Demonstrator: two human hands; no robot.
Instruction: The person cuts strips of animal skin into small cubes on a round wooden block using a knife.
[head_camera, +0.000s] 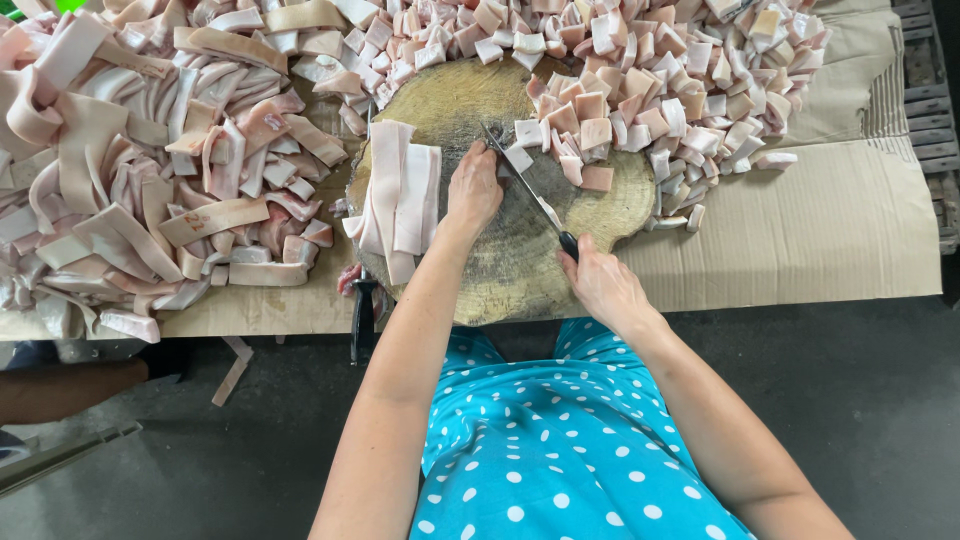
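Cardboard sheet (840, 215): flat, brown, covering the work surface from left to right under everything else.

Heap of long strips (140, 170): pale pink meat or fat in ribbons, filling the far left, spilling to the cardboard's near edge.

Heap of cut cubes (650, 90): small squarish pieces, far right, overlapping the far right rim of the block.

Round wooden block (520, 250): centre, directly ahead of you, worn and stained.

Laid-out strips (400, 195): a few lying side by side on the block's left part, their near ends hanging over its rim.

Your left hand (472, 190): palm down on the block, just right of those strips, fingers curled towards the blade; whether it pins a piece beneath is hard to see.

Your right hand (600, 285): closed round the dark handle of the knife (525, 190) at the block's near right edge.

Knife: blade slanting far-left across the block, tip near your left fingers.

Second dark tool (362, 320): hanging off the near edge, left of the block.
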